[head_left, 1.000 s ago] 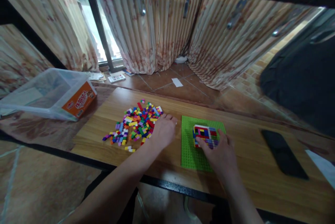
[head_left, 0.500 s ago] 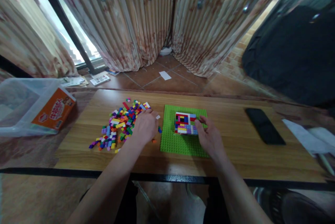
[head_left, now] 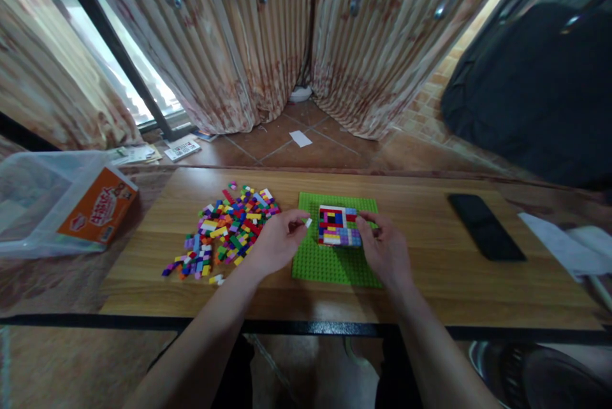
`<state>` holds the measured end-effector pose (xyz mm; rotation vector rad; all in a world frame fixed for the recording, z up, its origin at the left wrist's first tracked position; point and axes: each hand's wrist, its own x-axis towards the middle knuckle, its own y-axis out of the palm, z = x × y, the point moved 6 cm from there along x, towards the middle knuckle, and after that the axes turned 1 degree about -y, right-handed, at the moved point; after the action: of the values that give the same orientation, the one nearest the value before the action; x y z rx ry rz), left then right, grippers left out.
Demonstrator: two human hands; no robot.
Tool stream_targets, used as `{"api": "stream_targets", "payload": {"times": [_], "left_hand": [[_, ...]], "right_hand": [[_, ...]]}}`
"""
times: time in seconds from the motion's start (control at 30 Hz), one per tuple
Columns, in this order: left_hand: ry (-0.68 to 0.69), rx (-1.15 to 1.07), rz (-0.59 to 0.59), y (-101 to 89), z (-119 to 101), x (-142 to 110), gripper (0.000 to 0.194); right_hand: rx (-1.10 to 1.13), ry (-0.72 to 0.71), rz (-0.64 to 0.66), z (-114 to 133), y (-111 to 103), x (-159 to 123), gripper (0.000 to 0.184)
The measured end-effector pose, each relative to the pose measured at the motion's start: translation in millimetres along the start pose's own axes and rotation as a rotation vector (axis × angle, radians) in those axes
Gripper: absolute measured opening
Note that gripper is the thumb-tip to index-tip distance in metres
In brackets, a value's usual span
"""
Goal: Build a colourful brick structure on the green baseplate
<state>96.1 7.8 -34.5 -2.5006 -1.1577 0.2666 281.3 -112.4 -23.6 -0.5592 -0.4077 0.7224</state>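
Observation:
A green baseplate (head_left: pixel 329 262) lies on the wooden table (head_left: pixel 430 275), with a multicoloured block of bricks (head_left: pixel 337 226) built on its far half. My left hand (head_left: pixel 277 244) is over the plate's left edge, fingers pinched on a small white brick (head_left: pixel 308 222) just left of the block. My right hand (head_left: pixel 385 250) rests at the block's right side, fingers curled against it. A heap of loose coloured bricks (head_left: pixel 229 227) spreads to the left of the plate.
A clear plastic tub with an orange label (head_left: pixel 62 208) stands at the table's left end. A black phone (head_left: pixel 485 227) lies to the right, with white paper (head_left: pixel 559 246) beyond it. Curtains hang behind; a dark bag (head_left: pixel 535 97) sits at right.
My left hand left the brick heap and moved right, lifting a small white brick toward the block. My right hand shifted to the block's right side. The camera view shifted.

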Motion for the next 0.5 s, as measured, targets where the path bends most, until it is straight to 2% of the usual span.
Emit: {"api": "stream_targets", "payload": {"times": [0.33, 0.5], "left_hand": [[-0.031, 0.06, 0.071, 18.4, -13, -4, 0.027], [-0.083, 0.087, 0.057, 22.2, -11, -4, 0.028]], "right_hand": [[0.0, -0.036, 0.016, 3, 2, 0, 0.042], [0.009, -0.04, 0.032, 1, 4, 0, 0.041]]}}
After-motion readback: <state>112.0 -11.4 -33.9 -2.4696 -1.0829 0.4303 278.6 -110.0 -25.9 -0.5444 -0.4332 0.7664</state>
